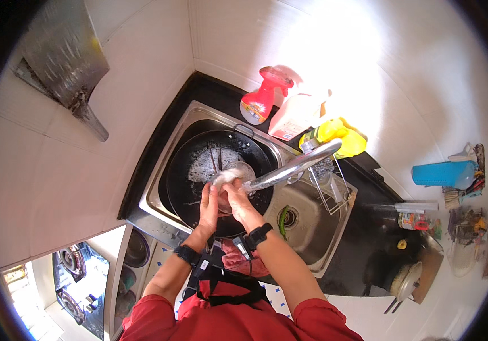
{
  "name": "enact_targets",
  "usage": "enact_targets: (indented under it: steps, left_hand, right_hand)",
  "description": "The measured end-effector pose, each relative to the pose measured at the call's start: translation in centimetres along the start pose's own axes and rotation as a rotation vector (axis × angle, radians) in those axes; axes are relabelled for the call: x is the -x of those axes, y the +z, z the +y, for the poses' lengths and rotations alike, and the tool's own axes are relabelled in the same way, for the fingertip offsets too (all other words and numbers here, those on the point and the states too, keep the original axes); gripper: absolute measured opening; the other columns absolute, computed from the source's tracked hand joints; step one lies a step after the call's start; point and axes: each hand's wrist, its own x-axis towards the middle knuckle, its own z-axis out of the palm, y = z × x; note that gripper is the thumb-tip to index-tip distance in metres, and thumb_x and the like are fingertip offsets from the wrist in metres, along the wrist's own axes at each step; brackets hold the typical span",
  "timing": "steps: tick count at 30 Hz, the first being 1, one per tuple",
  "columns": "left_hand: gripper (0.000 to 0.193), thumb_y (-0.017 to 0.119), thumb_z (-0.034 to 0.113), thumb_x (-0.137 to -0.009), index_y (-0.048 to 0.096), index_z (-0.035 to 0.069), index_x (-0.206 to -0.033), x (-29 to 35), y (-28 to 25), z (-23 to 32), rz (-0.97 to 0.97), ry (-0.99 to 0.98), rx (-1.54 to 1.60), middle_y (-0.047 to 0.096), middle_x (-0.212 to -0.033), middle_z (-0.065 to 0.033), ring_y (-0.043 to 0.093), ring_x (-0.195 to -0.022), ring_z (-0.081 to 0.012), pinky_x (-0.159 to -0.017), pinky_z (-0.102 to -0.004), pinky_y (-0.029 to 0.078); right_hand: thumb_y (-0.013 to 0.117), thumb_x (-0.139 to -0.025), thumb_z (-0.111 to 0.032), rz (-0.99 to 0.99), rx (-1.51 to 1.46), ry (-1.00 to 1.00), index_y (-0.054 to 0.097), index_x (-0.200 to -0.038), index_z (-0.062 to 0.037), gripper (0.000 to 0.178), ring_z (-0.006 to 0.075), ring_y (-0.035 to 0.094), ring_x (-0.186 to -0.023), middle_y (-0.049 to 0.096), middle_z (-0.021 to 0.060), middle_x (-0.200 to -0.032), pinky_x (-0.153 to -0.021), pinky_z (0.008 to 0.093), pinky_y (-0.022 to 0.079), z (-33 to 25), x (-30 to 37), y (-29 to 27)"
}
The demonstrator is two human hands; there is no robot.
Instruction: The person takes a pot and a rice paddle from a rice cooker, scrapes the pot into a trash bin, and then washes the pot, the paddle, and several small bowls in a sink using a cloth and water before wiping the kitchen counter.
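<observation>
Close together over a large black wok [258, 153], my left hand [209, 206] and my right hand [236, 200] are closed on a pale, see-through bowl [246, 170]. A whitish patch, foam or a cloth, shows at my fingertips; I cannot tell which. The wok rests in the left basin of a steel sink [152, 193], with white suds [199, 166] inside it. Two thin dark sticks, like chopsticks [215, 158], lean in the suds. The chrome faucet [295, 167] reaches over from the right, its spout end beside my right hand.
A green chili [283, 220] lies by the drain in the right basin. Behind the sink stand a red spray bottle [261, 96], a pink jug [295, 116] and yellow bottles [343, 136]. A wire rack [335, 196] holds glassware. Right, a lidded pot [406, 281]; lower left, a gas stove [82, 290].
</observation>
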Motion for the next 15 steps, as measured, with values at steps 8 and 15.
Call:
enact_targets:
  steps: [8,15]
  left_hand:
    - [0.051,0.042,0.040,-0.096,0.040,0.004,-0.132,-1.3,-2.3,1.9,-0.181,0.139,-0.049,0.051,-0.123,-0.0066,0.047,-0.111,-0.0147,-0.097,-0.0275,0.036]
    - [0.042,0.045,0.032,-0.096,0.045,0.007,-0.129,-0.7,-3.2,2.9,-0.229,0.154,-0.065,0.056,-0.112,-0.0034,0.050,-0.102,-0.0112,-0.092,-0.0249,0.039]
  right_hand:
    - [0.054,-0.085,-0.015,-0.384,0.378,0.175,0.062,-0.096,-0.0006,0.020,0.0124,0.056,-0.074,0.062,0.0034,-0.082,-0.066,0.0275,0.046,-2.1,-0.3,0.6]
    - [0.050,-0.079,-0.024,-0.570,1.553,-0.024,0.066,-0.090,-0.0019,0.030,0.0322,0.064,-0.087,0.066,0.0175,-0.092,-0.076,0.0419,0.049,-6.2,2.8,3.7]
